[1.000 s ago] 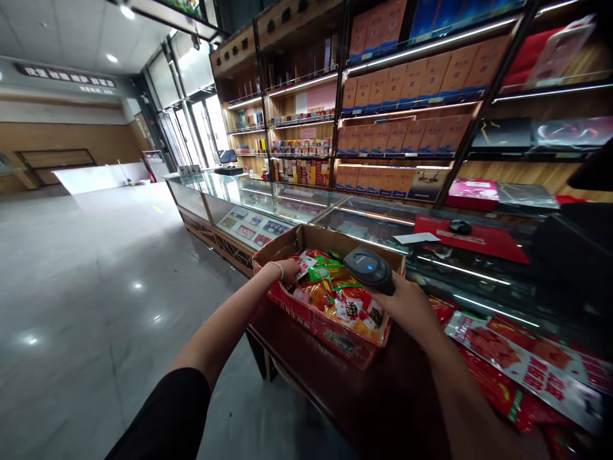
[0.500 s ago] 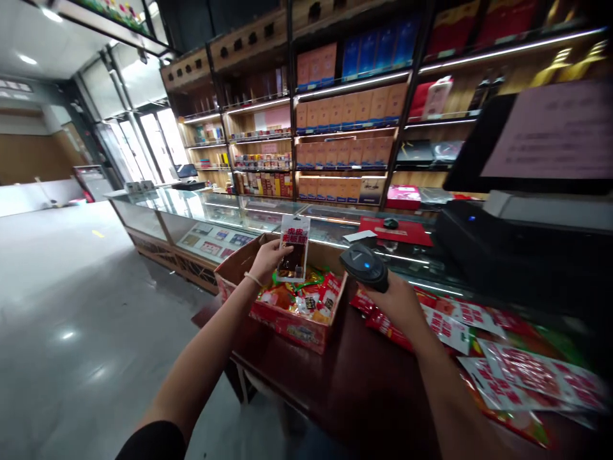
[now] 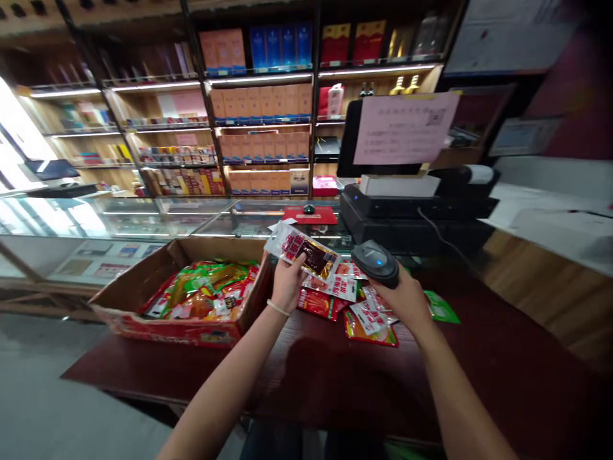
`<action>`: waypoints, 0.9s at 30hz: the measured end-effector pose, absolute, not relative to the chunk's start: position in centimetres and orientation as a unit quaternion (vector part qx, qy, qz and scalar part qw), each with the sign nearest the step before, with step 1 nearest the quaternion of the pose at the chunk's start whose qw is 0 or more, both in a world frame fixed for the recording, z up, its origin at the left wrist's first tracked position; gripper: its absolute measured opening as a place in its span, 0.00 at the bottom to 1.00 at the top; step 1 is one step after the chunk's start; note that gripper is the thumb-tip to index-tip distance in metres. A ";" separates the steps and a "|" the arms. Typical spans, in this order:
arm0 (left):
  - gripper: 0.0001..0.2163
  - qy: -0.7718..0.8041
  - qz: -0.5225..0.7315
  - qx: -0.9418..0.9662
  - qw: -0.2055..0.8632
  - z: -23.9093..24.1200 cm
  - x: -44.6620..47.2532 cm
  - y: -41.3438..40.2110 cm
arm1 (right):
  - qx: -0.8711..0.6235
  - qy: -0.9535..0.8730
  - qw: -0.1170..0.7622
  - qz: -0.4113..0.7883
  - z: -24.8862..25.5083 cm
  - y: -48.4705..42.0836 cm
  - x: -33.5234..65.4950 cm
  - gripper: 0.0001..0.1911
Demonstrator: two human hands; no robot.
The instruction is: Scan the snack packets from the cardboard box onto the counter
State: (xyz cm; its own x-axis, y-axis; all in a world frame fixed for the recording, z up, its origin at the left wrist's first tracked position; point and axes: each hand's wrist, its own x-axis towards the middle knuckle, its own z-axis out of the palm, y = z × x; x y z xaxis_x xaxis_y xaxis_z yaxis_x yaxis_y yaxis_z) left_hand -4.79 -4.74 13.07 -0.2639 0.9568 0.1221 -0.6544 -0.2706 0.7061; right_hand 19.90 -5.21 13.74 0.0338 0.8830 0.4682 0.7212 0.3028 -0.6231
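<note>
My left hand [image 3: 288, 283] grips a clear snack packet [image 3: 302, 249] with red print and dark contents, held up over the dark wooden table [image 3: 479, 370]. My right hand [image 3: 405, 297] is wrapped round a black handheld barcode scanner [image 3: 376, 262] with a blue light, its head close to the packet's right end. Below both hands lies a pile of several red and white snack packets [image 3: 359, 306]. To the left stands an open cardboard box [image 3: 143, 294] full of bright snack packets.
A black cash register with a screen and a pink paper notice [image 3: 405, 128] stands behind the table. Glass display counters [image 3: 143, 217] run to the left. Lit shelves [image 3: 263, 102] of orange, blue and red boxes fill the back wall. A green packet [image 3: 440, 308] lies right of the pile.
My left hand lifted a packet out of the box and carried it right, beside the scanner. My view has swung right, so the box now sits at the left.
</note>
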 end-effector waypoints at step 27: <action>0.09 0.291 0.754 0.099 0.580 1.6 -1.5 -1.3 | -0.561 -0.732 0.318 0.222 5.5 -3.9 21.9 0.26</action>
